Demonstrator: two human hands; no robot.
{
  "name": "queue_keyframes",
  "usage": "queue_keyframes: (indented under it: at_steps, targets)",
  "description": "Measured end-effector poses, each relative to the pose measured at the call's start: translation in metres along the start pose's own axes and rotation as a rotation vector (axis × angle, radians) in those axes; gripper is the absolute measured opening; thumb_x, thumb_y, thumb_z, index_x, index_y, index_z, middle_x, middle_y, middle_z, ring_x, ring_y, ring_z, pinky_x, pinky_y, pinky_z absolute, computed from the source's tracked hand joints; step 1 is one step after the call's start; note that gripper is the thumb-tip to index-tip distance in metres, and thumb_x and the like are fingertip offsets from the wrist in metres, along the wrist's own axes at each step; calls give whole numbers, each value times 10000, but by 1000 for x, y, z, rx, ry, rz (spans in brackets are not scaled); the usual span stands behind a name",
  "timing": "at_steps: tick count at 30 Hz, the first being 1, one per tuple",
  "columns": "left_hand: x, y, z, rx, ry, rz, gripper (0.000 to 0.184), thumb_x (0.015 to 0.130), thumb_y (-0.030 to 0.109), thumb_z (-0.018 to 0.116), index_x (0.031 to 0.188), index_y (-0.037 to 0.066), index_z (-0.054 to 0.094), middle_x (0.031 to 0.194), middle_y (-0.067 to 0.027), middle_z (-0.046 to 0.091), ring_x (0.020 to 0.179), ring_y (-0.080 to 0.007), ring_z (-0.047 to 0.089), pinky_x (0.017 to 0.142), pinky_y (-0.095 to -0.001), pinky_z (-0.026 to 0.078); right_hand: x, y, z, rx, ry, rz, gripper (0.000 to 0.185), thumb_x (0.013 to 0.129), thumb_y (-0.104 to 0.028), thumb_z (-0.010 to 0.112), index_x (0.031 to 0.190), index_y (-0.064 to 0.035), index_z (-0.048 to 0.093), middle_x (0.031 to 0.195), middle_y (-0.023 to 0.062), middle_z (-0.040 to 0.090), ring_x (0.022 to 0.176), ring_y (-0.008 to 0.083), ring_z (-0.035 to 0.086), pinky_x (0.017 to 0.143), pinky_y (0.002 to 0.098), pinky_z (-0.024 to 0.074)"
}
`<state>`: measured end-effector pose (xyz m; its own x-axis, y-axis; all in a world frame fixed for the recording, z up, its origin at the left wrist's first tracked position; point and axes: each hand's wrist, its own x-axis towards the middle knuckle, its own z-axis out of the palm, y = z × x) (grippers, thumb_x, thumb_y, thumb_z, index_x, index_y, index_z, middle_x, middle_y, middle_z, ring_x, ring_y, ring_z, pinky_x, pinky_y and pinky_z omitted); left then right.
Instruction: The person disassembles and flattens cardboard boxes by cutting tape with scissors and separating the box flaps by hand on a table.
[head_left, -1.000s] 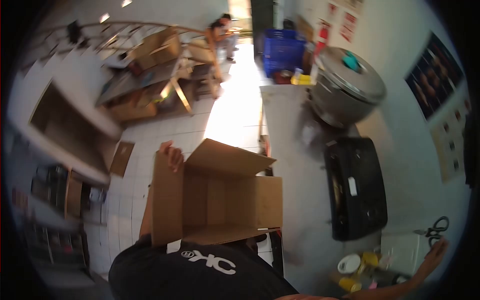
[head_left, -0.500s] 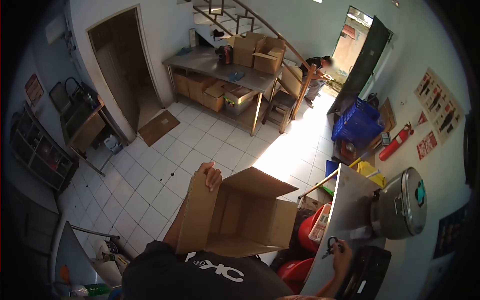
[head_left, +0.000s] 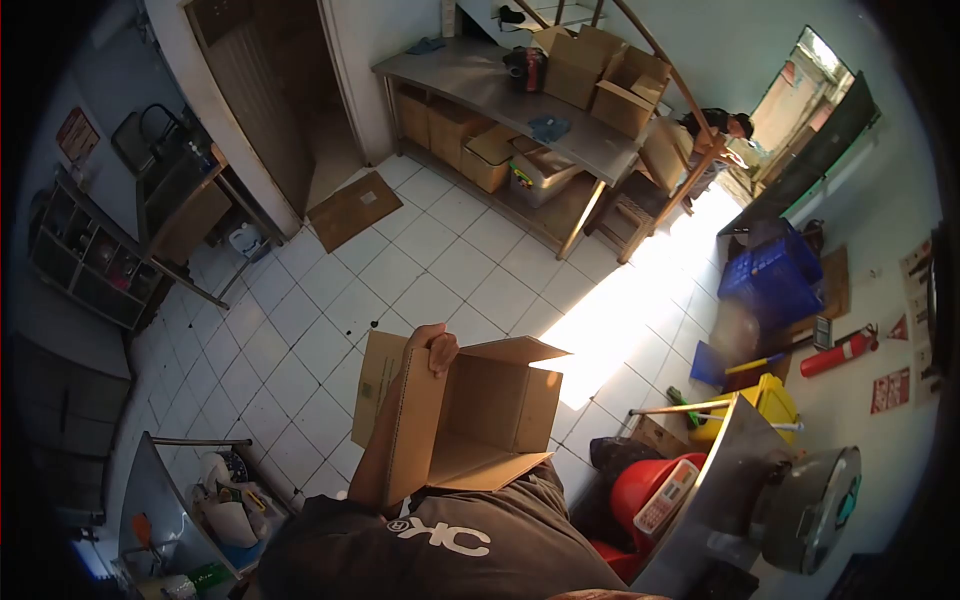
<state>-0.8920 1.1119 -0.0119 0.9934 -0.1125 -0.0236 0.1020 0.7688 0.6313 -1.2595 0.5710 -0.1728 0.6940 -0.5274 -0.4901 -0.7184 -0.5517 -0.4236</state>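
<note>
My left hand (head_left: 433,350) is closed over the upper edge of a cardboard box (head_left: 480,400), its fingers curled round one of the side flaps. The box is tipped so that its open top faces me, and its inside looks bare. Its lower edge rests near the front of my dark shirt (head_left: 430,540). Beyond my wrist, another flap (head_left: 375,390) sticks out to the left. My right hand is out of view; only a bit of skin shows at the bottom edge.
A steel table (head_left: 480,85) at the back bears open cartons (head_left: 580,65). A person (head_left: 715,135) is by the doorway. To my right are a steel table (head_left: 715,500), a red container (head_left: 635,485), a calculator (head_left: 668,497), a metal pot (head_left: 810,510) and blue crates (head_left: 770,270).
My view has swung right. The box is turned a little and shows its outer left flap. My right hand, earlier over the right table with a dark looped tool like scissors, has left view.
</note>
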Motion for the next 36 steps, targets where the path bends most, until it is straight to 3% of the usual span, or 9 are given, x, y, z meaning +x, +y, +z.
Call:
queue_keyframes:
  at_steps: [12,15,17,18,20,25,28,32,36]
  targets:
    - [159,158,-50,158,219,450,644,1056,210,384,415,146,376,421,-22,395,397,-137,365,407,-255,380,381,-205,114,-280,-309,-39,321,711,-334,899,849,-66,787,807,153,762,731,284,740,698,425,587]
    - [173,186,-71,75,330,681,635,1063,206,354,432,140,375,432,-27,391,413,-152,371,420,-271,392,529,-402,165,-777,-235,-574,279,807,-336,792,746,-65,771,755,148,745,712,314,741,653,420,579]
    - [178,199,-56,-56,560,849,616,1068,206,336,459,131,394,450,-42,393,425,-173,374,436,-294,414,579,-551,190,-344,-83,-633,237,850,-241,734,788,-14,719,831,166,754,726,328,734,650,433,587]
    - [186,211,-41,-104,659,888,604,1069,208,336,474,127,403,463,-52,392,430,-184,376,444,-307,426,598,-633,194,-90,-289,-547,286,724,-240,896,797,-42,702,751,155,715,699,353,695,645,443,559]
    - [180,230,-74,-40,585,920,612,1083,223,286,493,108,399,494,-78,399,441,-204,382,462,-320,446,597,-783,199,-419,-70,-1264,358,642,-155,913,817,-53,618,810,137,696,781,345,691,710,446,553]
    - [219,277,-145,29,588,1072,608,1080,231,303,491,102,380,492,-90,379,438,-215,378,452,-329,439,557,-1042,201,133,-247,-1080,218,741,-122,782,862,-62,611,870,167,680,879,359,692,752,450,529]
    - [289,335,-193,-10,575,1126,599,1080,231,315,496,105,365,496,-88,373,439,-214,375,448,-330,436,532,-1114,189,81,-6,-1335,113,808,-79,705,865,-65,609,822,175,683,843,343,707,746,437,534]
    - [375,392,-199,-44,590,1148,537,1073,225,351,547,115,361,547,-74,382,464,-180,350,472,-296,412,519,-1143,160,-110,64,-1201,148,829,-33,694,897,-45,563,724,172,678,729,317,739,653,379,549]
    - [465,474,-194,77,569,1142,531,1077,240,360,561,115,360,561,-70,380,503,-178,363,506,-295,417,548,-1121,150,305,180,-924,168,843,11,658,934,-36,525,655,144,597,602,278,666,603,364,508]
